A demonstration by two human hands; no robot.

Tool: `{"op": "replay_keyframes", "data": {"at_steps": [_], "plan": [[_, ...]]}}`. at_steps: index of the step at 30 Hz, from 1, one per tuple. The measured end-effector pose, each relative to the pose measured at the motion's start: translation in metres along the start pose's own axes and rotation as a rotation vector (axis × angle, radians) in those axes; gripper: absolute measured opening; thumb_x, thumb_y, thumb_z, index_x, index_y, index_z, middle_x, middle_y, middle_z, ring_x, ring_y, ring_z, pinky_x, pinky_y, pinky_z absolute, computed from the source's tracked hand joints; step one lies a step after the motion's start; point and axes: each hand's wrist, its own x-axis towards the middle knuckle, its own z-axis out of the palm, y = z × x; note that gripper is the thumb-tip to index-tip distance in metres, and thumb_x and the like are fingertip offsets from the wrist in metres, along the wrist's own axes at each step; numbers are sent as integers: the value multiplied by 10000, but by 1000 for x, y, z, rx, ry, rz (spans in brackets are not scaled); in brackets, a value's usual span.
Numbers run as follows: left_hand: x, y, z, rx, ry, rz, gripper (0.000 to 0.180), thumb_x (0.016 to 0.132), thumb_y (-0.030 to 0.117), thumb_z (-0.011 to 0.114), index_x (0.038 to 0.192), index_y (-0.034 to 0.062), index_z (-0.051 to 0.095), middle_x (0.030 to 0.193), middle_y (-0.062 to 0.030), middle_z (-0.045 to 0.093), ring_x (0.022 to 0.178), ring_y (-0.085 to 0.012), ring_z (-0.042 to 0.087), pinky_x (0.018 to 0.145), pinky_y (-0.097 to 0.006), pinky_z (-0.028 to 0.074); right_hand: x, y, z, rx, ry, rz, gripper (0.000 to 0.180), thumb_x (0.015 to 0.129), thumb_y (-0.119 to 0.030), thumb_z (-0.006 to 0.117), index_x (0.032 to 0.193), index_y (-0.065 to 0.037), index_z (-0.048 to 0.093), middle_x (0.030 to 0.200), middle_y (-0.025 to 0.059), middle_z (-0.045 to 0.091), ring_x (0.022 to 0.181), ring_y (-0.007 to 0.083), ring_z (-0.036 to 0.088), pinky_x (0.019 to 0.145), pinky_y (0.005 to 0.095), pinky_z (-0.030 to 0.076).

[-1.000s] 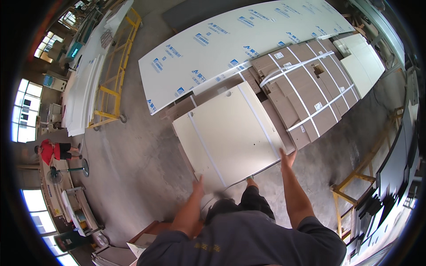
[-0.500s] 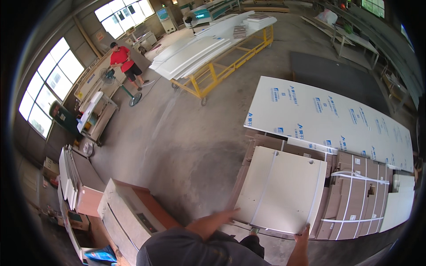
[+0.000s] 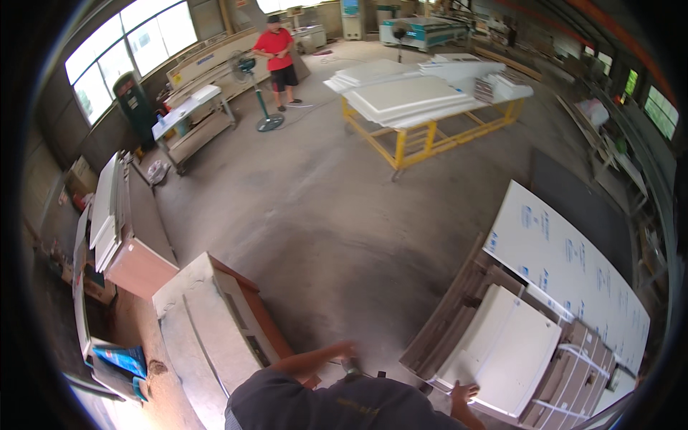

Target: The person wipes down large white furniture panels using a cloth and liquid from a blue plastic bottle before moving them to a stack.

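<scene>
Two bare hands in view, well apart. Right hand: fingers partly spread, slightly bent, touching the near edge of the white panel toward its left corner. Can't tell if they clamp it. Left hand: motion-blurred, out to the left of the panel, above the floor. Can't tell how far its fingers are open or whether they hold anything. One foot just below it.

White panel lies flat, running ahead and right from the right fingers. Brown boards under it, sticking out ahead and left of those fingers. Strapped brown bundle right of the panel, white straps across. White sheet with blue print farther ahead and right, dark flat sheet beyond that.

Left of the left fingers: pale box-shaped unit, reddish-brown board on its side facing them. Farther left, leaning boards.

Well ahead of both hands: yellow wheeled cart loaded with white boards. Ahead and left, person in red shirt and black shorts, standing next to a pedestal fan. White-topped bench left of the fan.
</scene>
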Motion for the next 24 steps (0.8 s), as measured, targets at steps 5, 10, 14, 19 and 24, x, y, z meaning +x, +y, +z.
{"op": "replay_keyframes", "data": {"at_steps": [5,10,14,19,24], "plan": [[-99,-109,-114,24,204,-363,633,960,477,696,1442,74,622,1388,-243,650,1302,-418,616,1094,-481,483,-113,-206,75,295,-602,-170,953,981,-542,620,1669,-55,176,1740,264,74,1603,443,108,1279,558,174],[-143,-29,-242,-397,573,-48,768,1067,413,559,1672,82,224,1706,-215,283,1552,-422,314,1270,-447,267,-259,-407,69,861,-1418,-232,711,1101,-565,364,1662,-137,280,1744,136,231,1596,311,240,1294,532,157],[-132,47,-333,-234,1002,391,726,1073,431,503,1664,83,264,1691,-202,331,1584,-420,239,1303,-520,150,-374,-557,57,992,-1967,-746,825,1068,-670,310,1644,-79,289,1713,154,284,1587,322,230,1290,511,194],[-71,-29,-459,31,1136,527,580,1094,324,370,1603,49,401,1661,-205,389,1581,-393,266,1293,-530,129,-484,-704,29,1060,-1889,-880,862,1072,-657,291,1669,-41,203,1734,179,222,1603,312,214,1312,454,142],[-34,-244,-539,-901,1132,498,592,1070,418,442,1582,121,449,1643,-104,435,1550,-329,322,1259,-557,201,-619,-786,-65,611,-1668,-1818,915,1070,-664,289,1677,2,129,1736,201,219,1604,339,219,1310,466,130]]}}
